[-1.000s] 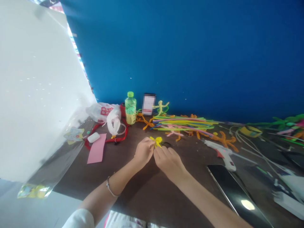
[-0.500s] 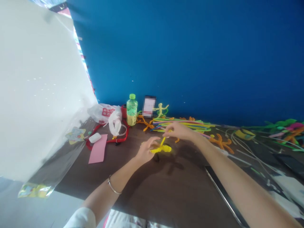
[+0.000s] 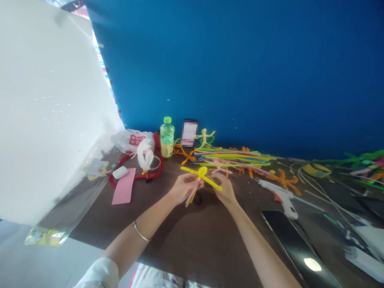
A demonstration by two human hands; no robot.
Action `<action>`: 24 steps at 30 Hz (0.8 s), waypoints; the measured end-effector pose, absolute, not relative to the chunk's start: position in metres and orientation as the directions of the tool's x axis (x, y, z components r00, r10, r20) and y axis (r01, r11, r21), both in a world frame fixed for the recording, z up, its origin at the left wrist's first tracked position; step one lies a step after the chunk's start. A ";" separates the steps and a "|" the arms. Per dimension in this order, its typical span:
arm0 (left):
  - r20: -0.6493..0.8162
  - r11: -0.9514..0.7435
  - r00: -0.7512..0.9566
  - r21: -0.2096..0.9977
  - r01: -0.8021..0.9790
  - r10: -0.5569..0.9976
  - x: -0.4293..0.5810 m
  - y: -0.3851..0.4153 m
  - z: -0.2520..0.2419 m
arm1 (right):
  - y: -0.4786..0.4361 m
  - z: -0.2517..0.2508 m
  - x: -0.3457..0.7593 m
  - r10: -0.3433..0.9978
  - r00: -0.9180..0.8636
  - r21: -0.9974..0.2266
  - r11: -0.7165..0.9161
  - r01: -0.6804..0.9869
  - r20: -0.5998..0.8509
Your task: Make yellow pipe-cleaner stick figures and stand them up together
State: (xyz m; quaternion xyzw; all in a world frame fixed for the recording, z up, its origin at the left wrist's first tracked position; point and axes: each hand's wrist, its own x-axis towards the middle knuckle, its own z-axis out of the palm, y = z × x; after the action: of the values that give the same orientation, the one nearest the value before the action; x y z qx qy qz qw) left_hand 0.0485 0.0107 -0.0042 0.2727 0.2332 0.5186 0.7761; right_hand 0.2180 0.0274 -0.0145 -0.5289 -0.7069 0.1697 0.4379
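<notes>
Two hands (image 3: 183, 188) (image 3: 224, 191) gripping yellow pipe-cleaner figure (image 3: 201, 173), dark tabletop (image 3: 192, 236) below, pile (image 3: 234, 157) beyond

Deep blue wall (image 3: 255, 72) behind, dark brown table (image 3: 192, 244), white board (image 3: 45, 112) leaning at left, bright daylight

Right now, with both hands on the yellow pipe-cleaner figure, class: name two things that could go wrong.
1. The yellow pipe-cleaner figure is pinched between the left hand and the right hand; a hard pull might untwist it or let a wire end prick a finger.
2. The white glue gun lies near the right forearm, by the glossy black phone; a sweep of that arm could knock it.
</notes>
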 end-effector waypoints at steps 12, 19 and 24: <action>-0.052 0.185 0.221 0.744 -0.642 0.974 0.054 0.012 -0.007 | -0.006 -0.020 0.182 0.910 0.044 -0.841 0.362 0.403 0.412; -0.004 0.071 0.127 0.845 -0.530 0.992 0.055 0.011 -0.009 | -0.020 -0.009 0.184 0.753 0.076 -0.592 0.447 0.671 0.654; 0.157 -0.127 0.044 0.910 -0.394 0.987 0.055 0.010 -0.014 | -0.019 -0.002 0.187 0.654 0.110 -0.539 0.503 0.676 0.748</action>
State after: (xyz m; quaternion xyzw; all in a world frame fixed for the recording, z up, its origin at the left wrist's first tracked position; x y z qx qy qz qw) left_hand 0.0550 0.0103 -0.0142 0.4439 0.3338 0.6054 0.5701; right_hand 0.1867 -0.0188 -0.0016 -0.4986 -0.6668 -0.0099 0.5537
